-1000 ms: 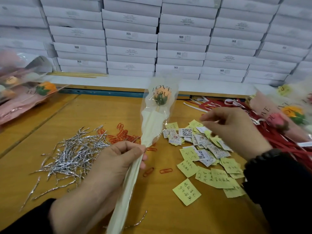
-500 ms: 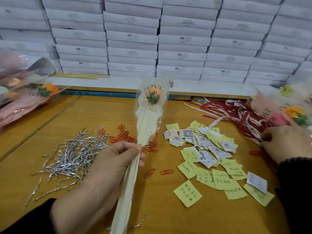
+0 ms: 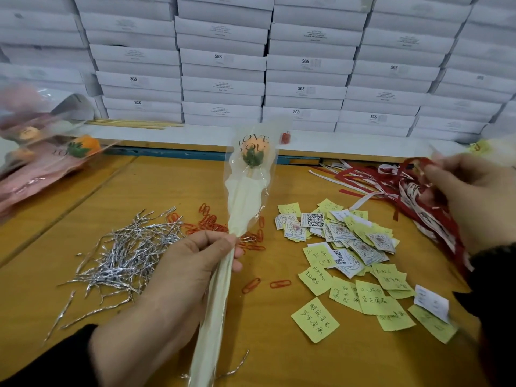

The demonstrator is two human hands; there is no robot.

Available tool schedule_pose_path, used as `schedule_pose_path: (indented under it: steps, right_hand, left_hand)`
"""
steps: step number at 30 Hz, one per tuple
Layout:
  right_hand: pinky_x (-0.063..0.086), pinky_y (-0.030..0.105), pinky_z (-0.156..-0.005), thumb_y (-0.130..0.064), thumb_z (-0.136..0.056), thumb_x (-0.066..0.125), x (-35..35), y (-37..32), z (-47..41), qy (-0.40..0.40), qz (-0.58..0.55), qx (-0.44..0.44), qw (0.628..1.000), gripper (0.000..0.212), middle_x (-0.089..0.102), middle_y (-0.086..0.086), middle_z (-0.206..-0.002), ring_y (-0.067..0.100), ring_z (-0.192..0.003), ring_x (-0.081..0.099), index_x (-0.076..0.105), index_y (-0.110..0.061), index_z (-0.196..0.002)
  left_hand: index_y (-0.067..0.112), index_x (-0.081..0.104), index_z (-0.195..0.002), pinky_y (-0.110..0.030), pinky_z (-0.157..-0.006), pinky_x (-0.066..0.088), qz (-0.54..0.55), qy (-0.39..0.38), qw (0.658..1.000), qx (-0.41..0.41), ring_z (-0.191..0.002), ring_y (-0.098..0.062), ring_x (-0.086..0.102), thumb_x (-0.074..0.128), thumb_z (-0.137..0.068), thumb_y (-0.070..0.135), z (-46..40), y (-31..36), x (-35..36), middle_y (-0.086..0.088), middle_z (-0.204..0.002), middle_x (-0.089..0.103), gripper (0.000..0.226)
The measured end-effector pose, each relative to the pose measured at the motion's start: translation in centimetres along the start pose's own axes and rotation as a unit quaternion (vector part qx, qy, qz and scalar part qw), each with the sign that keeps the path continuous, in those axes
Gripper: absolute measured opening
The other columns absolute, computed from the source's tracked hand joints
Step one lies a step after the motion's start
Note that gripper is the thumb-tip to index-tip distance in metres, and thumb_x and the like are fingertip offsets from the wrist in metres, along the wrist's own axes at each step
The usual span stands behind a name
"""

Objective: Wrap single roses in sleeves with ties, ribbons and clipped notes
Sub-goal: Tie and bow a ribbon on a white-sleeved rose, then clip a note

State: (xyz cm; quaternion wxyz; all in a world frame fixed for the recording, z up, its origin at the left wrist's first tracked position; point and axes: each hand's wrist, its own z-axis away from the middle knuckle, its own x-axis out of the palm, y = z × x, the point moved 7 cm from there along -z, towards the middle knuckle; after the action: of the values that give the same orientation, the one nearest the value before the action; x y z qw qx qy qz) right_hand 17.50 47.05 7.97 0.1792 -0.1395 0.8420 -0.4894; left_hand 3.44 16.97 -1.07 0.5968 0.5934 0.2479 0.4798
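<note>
Your left hand [image 3: 192, 263] — fingers curled round the sleeved rose [image 3: 245, 191], held upright over the table [image 3: 167, 185]. Your right hand [image 3: 469, 202] — pinching red ribbons [image 3: 391, 177] at the pile, beside the yellow notes [image 3: 346, 275].

Place: packing/assembly workshop, small-goods.
Back wall: stacked white cartons [image 3: 223, 60], many rows, "SGS" printed.
Bench: wooden worktable [image 3: 83, 208], supplies in bulk piles.
Piles: silver twist ties [image 3: 125, 255]; red paper clips [image 3: 212, 222]; notes [image 3: 346, 258]; red ribbons [image 3: 391, 180].
Left edge: finished sleeved roses [image 3: 42, 157], heaped.
</note>
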Motion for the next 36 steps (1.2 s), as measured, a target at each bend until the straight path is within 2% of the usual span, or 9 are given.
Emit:
schedule_pose_path:
  steps: [4,8,13,15,20,22,26,32,36]
  right_hand:
    - [0.032,0.012,-0.034,-0.008,-0.082,0.062,5.1,-2.4,2.3,-0.152,-0.156,0.075,0.973,0.012,0.059,-0.001,-0.053,0.005,-0.037,0.042,0.063,-0.014,-0.072]
    - [0.031,0.013,-0.033,-0.009,-0.076,0.065,11.1,-3.3,7.2,-0.33,-0.144,0.128,0.924,0.005,0.061,0.0,-0.056,0.005,-0.037,0.042,0.064,-0.011,-0.072]
    - [0.034,0.014,-0.034,-0.006,-0.087,0.059,15.0,-3.5,11.7,-0.429,-0.093,0.129,0.889,0.009,0.059,-0.001,-0.055,0.005,-0.037,0.044,0.064,-0.008,-0.079]
    - [0.035,0.014,-0.035,-0.007,-0.088,0.059,15.7,-3.3,12.7,-0.454,-0.061,0.123,0.88,0.01,0.058,-0.003,-0.053,0.005,-0.036,0.046,0.065,-0.008,-0.08]
    - [0.039,0.014,-0.037,-0.008,-0.089,0.059,16.1,-3.1,13.5,-0.484,-0.034,0.134,0.864,0.01,0.06,-0.005,-0.052,0.004,-0.038,0.05,0.063,-0.012,-0.08]
    - [0.04,0.015,-0.038,-0.007,-0.088,0.059,15.6,-3.2,12.9,-0.473,-0.034,0.13,0.871,0.009,0.06,-0.003,-0.053,0.006,-0.039,0.051,0.063,-0.01,-0.08]
    - [0.042,0.016,-0.04,-0.008,-0.088,0.06,14.6,-3.1,11.3,-0.454,-0.029,0.129,0.881,0.009,0.06,0.0,-0.055,0.007,-0.041,0.052,0.063,-0.006,-0.079]
    - [0.038,0.021,-0.044,-0.018,-0.082,0.068,12.5,-2.3,9.8,-0.527,0.125,0.108,0.834,0.01,0.061,0.0,-0.057,0.009,-0.046,0.049,0.069,-0.012,-0.075]
    - [0.044,0.023,-0.053,-0.016,-0.085,0.063,12.0,-2.0,9.3,-0.543,0.107,0.116,0.825,0.016,0.061,0.0,-0.061,0.011,-0.053,0.053,0.067,-0.016,-0.07]
  left_hand:
    - [0.003,0.064,-0.084,-0.016,-0.043,0.048,0.016,-0.012,1.0,0.008,-0.05,-0.009,0.06,0.063,-0.072,0.019,0.0,0.0,0.1,-0.008,-0.066,0.067,0.019]
    - [0.002,0.064,-0.086,-0.018,-0.052,0.053,0.027,-0.034,0.999,0.026,-0.065,-0.015,0.069,0.062,-0.069,0.02,0.1,0.2,0.7,-0.012,-0.079,0.073,0.025]
    - [0.001,0.061,-0.081,-0.027,-0.06,0.058,0.021,-0.069,0.997,0.028,-0.078,-0.026,0.069,0.06,-0.07,0.018,0.2,0.1,1.3,-0.02,-0.089,0.072,0.02]
    - [-0.001,0.061,-0.083,-0.033,-0.07,0.056,0.015,-0.064,0.998,0.027,-0.077,-0.031,0.064,0.06,-0.07,0.018,0.2,0.1,1.3,-0.025,-0.087,0.069,0.022]
    - [-0.002,0.06,-0.085,-0.025,-0.052,0.052,0.031,-0.005,0.999,0.038,-0.055,-0.019,0.059,0.059,-0.072,0.018,0.0,0.8,0.4,-0.016,-0.07,0.063,0.023]
    - [0.002,0.061,-0.083,-0.029,-0.057,0.046,0.022,0.031,0.998,0.05,-0.057,-0.019,0.053,0.057,-0.083,0.014,-0.3,1.2,-0.3,-0.013,-0.068,0.06,0.012]
    - [0.008,0.061,-0.075,-0.031,-0.064,0.043,0.019,0.063,0.996,0.064,-0.058,-0.016,0.052,0.052,-0.09,0.012,-0.3,1.6,-0.9,-0.008,-0.065,0.064,0.018]
    - [0.007,0.06,-0.074,-0.028,-0.06,0.04,0.013,0.108,0.991,0.082,-0.053,-0.013,0.05,0.052,-0.092,0.013,-0.8,2.3,-2.3,-0.001,-0.054,0.059,0.021]
    - [0.007,0.062,-0.074,-0.031,-0.064,0.042,-0.007,0.088,0.994,0.063,-0.062,-0.019,0.052,0.053,-0.091,0.012,-1.1,1.6,-1.9,-0.007,-0.065,0.065,0.02]
